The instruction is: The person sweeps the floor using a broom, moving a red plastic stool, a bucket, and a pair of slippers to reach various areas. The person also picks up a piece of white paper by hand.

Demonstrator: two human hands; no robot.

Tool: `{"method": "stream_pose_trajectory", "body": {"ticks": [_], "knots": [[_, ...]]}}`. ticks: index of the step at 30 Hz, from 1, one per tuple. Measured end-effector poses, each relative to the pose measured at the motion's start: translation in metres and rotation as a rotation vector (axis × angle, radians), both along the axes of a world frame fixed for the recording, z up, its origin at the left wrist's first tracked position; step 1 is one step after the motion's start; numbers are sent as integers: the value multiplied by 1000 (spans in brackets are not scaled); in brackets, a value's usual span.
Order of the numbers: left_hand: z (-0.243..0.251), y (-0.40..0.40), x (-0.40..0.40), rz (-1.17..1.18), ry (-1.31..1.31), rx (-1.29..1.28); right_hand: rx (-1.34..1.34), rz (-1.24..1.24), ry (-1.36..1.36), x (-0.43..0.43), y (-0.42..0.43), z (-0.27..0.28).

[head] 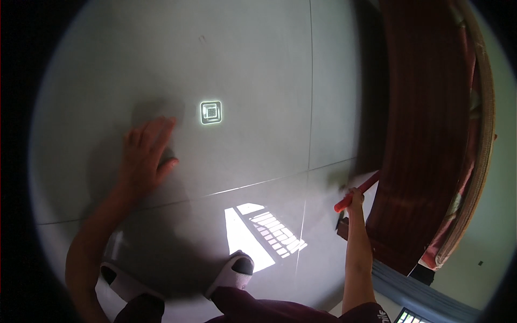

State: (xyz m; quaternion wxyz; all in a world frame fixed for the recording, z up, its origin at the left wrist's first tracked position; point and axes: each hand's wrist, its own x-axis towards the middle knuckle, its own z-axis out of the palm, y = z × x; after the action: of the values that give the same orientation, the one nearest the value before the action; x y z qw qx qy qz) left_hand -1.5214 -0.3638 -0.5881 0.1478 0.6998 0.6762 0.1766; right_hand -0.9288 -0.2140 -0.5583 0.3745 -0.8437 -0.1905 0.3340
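My left hand [145,149] hovers over the grey tiled floor [258,133] with nothing in it. Its thumb stands away from the fingers, and a soft shadow lies on the tiles around it. On the right, my right hand [356,197] is wrapped around a red pole-like handle [368,183]. One end of the handle sticks out past my fist towards the floor's middle. The other end passes behind the dark wooden side panel [420,133] of what looks like a bed, so whatever it joins is hidden.
A light's square reflection [211,112] shines on the tiles. Sunlight [246,242] falls in a barred pattern near my feet, which wear pale slippers [235,272]. A mattress-like edge [480,161] tops the wooden panel. Beyond it stands a pale wall [476,242]. A small brown block [343,229] sits near my right forearm.
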Motion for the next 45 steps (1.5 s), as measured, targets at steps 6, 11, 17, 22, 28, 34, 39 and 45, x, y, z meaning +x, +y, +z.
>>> {"method": "stream_pose_trajectory", "body": {"ticks": [6,11,17,22,28,34,39,45], "knots": [[1,3,2,-30,63,75,-89,247,-40,-50,-94,28],[9,1,2,-9,53,94,-184,445,-29,-142,-218,88],[18,6,10,-7,28,126,-394,610,142,-170,-291,176],[22,3,6,-20,49,153,-421,947,-11,-149,-331,202],[14,1,3,-15,108,145,-416,772,-97,-163,-312,190],[15,3,5,-46,70,190,-5,646,-248,-127,-208,93],[11,-2,-5,-27,40,122,126,425,-314,-72,-100,1],[4,9,-1,-40,8,116,178,-7,-178,35,56,-37]]}}
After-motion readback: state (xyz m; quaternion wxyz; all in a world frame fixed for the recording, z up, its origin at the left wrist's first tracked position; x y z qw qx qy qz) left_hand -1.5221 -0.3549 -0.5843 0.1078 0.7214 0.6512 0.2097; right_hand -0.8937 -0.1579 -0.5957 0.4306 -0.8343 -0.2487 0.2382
